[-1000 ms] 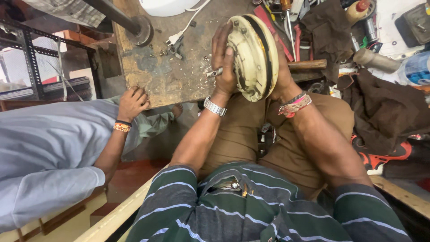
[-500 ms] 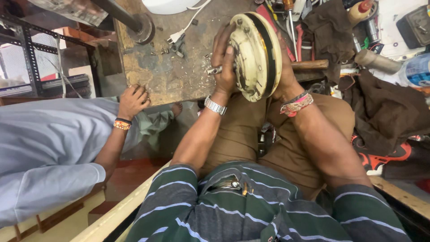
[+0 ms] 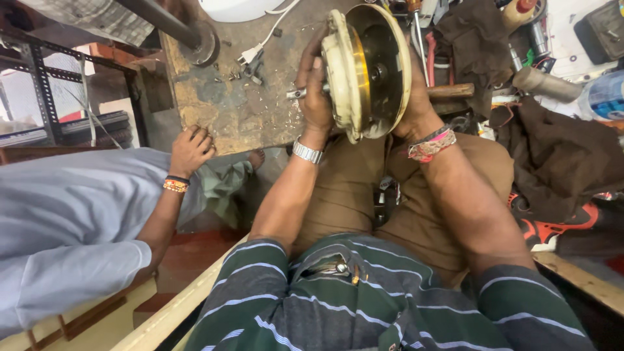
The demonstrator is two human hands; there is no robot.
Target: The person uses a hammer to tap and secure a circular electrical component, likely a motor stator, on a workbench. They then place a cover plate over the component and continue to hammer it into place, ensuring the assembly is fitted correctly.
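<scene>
I hold a round cream-coloured motor housing on edge above my lap, its dark inner side turned to the right and a short metal shaft sticking out to the left. My left hand grips its left face around the shaft. My right hand clasps the rim from the right, mostly hidden behind the housing. A metal watch sits on my left wrist and threads on my right.
A worn wooden bench with screws and a white plug lies ahead. Another person in a light shirt rests a hand on its edge at left. Tools, a wooden handle and dark cloth crowd the right.
The housing has been turned and tilted, so its dark open inner side now shows. Both hands stay on it. The other person's hand has not moved.
</scene>
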